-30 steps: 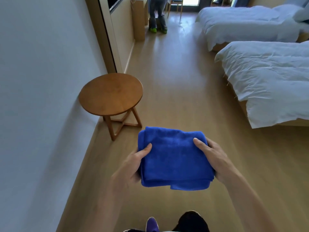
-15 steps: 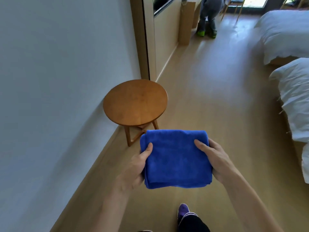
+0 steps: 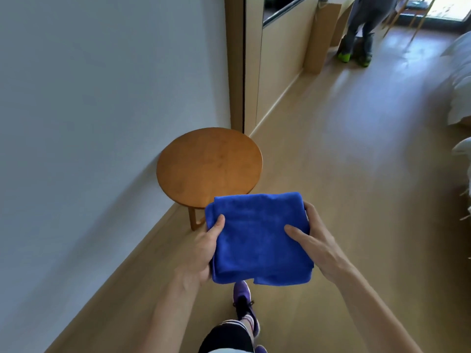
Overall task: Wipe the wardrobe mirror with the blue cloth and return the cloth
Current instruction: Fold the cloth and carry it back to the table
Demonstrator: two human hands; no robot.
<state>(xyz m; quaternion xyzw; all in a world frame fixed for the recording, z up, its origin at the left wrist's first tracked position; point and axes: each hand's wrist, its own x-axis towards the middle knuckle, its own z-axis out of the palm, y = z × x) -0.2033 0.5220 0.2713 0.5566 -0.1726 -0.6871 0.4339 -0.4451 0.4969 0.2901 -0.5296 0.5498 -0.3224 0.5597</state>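
Note:
A folded blue cloth (image 3: 257, 238) is carried flat in front of me, its far edge over the near rim of a round wooden side table (image 3: 209, 164). My left hand (image 3: 204, 253) grips the cloth's left edge with the thumb on top. My right hand (image 3: 316, 240) grips the right edge, thumb on top and fingers underneath. A tall wooden wardrobe edge (image 3: 235, 62) stands just behind the table; a mirror is not plainly visible on it.
A pale wall (image 3: 102, 123) runs along the left. A person's legs with green-soled shoes (image 3: 356, 47) stand far ahead by a wooden desk panel (image 3: 318, 39). White bedding (image 3: 461, 80) lies at the right. Wooden floor stretches between.
I have stepped closer to the round table and turned left, so the beds slid out to the right. Both hands keep the same grip on the cloth.

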